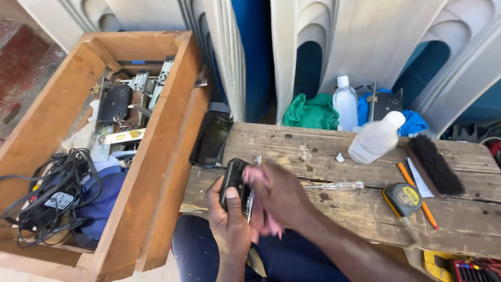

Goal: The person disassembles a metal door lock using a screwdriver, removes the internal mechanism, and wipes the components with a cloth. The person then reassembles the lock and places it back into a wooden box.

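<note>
Left hand [229,222] clamps a black lock body [233,183]; right hand [274,198], blurred, fingers curled against it, grip unclear. Screwdriver [334,185] just right on counter [365,209]; wooden crate [156,172] left.

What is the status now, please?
Left hand grips black lock body. Right hand on it, blurred. Screwdriver lies beside on wooden bench, apart.

A wooden crate [156,156] stands left of the worktop [365,203], with lock parts [122,104] at its far end and tangled cables [52,193] nearer. On the worktop, a screwdriver [334,185] lies left of a tape measure [403,198]; a brush [436,164] lies behind it, right of a tipped bottle [376,138].
</note>
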